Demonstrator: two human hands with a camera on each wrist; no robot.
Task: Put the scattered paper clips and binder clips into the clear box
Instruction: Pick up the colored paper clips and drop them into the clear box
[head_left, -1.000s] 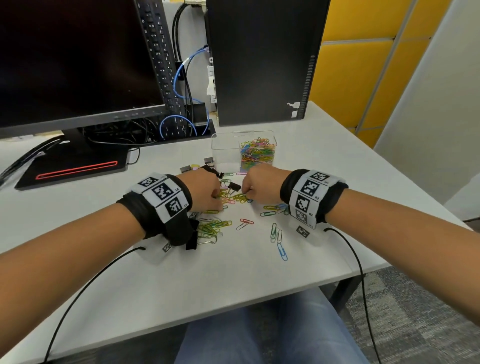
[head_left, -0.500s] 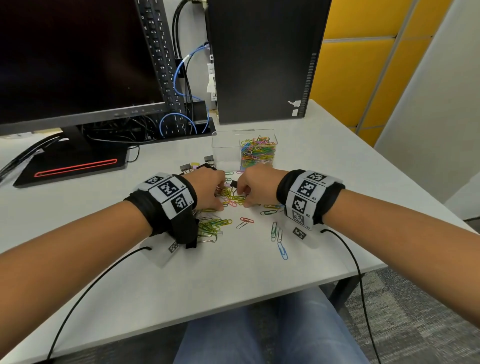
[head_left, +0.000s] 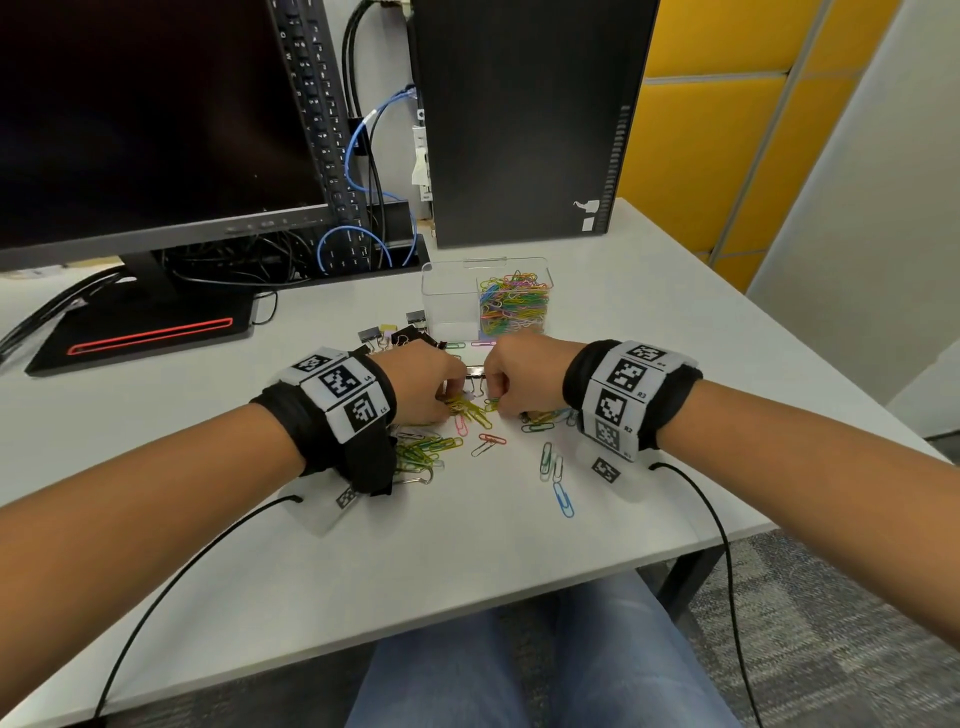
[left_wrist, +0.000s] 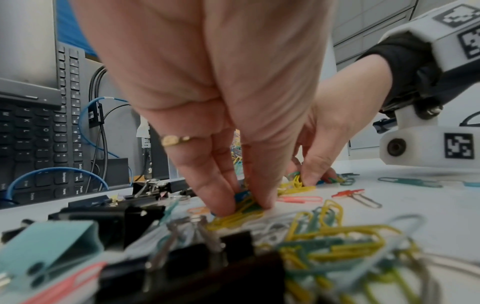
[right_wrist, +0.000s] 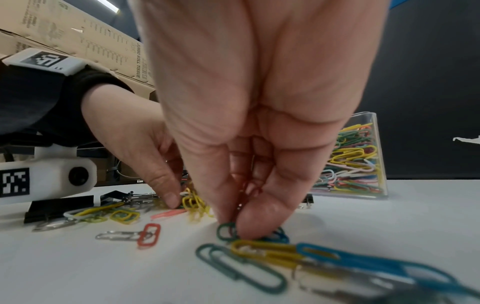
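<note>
Paper clips (head_left: 558, 496) lie scattered on the bench (head_left: 260, 545); binder clips (head_left: 410, 335) to their left; clear box (head_left: 449, 291) behind them.

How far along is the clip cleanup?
Partway. The clear box already holds many paper clips. Left hand and right hand each pinch loose paper clips on the table. Scattered clips and binder clips remain outside.

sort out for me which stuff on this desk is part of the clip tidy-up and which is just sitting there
Part of the job:
- clear box, already part full of clips
- scattered paper clips
- binder clips
- left hand, pinching clips
- right hand, pinching clips

Just lying about:
- monitor
- keyboard stood on end
- computer tower
- blue cable
- cardboard box
</note>
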